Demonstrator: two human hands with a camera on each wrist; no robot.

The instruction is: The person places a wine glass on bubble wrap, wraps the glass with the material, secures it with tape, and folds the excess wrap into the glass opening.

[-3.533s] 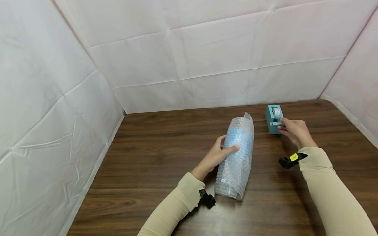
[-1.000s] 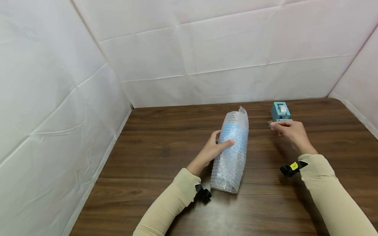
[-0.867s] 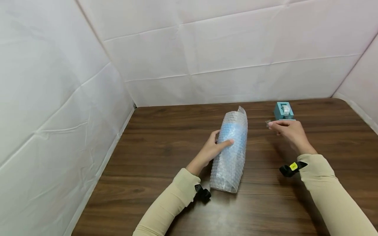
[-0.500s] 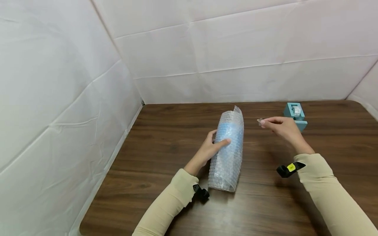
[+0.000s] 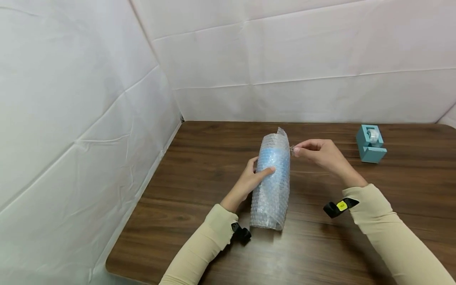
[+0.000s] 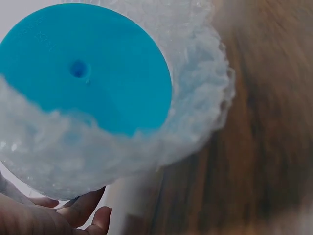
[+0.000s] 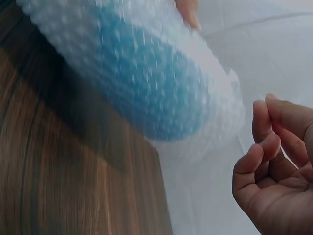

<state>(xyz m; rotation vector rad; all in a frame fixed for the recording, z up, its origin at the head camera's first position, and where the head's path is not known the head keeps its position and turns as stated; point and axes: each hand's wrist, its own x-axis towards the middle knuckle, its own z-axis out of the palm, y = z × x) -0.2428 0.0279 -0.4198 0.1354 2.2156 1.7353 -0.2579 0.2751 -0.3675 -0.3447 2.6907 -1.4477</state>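
Note:
A roll of bubble wrap [image 5: 271, 204] lies on the table around a blue cylindrical thing, whose flat blue end [image 6: 117, 63] with a small central hole shows in the left wrist view. My left hand [image 5: 250, 179] grips the roll from its left side, thumb across the top, the other fingers partly hidden behind it. Close to the roll's upper right edge, my right hand [image 5: 322, 155] pinches a short piece of clear tape [image 5: 292, 150] between thumb and forefinger. Whether the tape touches the wrap I cannot tell; in the right wrist view the pinching fingertips [image 7: 274, 100] stand apart from it.
A light-blue tape dispenser [image 5: 372, 154] with a roll of clear tape [image 5: 373, 135] stands at the back right of the brown wooden table [image 5: 192, 186]. White fabric walls [image 5: 303, 51] enclose the back and left side.
My right hand has drawn a piece of tape off the dispenser and carried it left to the roll's edge. My left hand has kept its hold on the roll. The head view has turned right.

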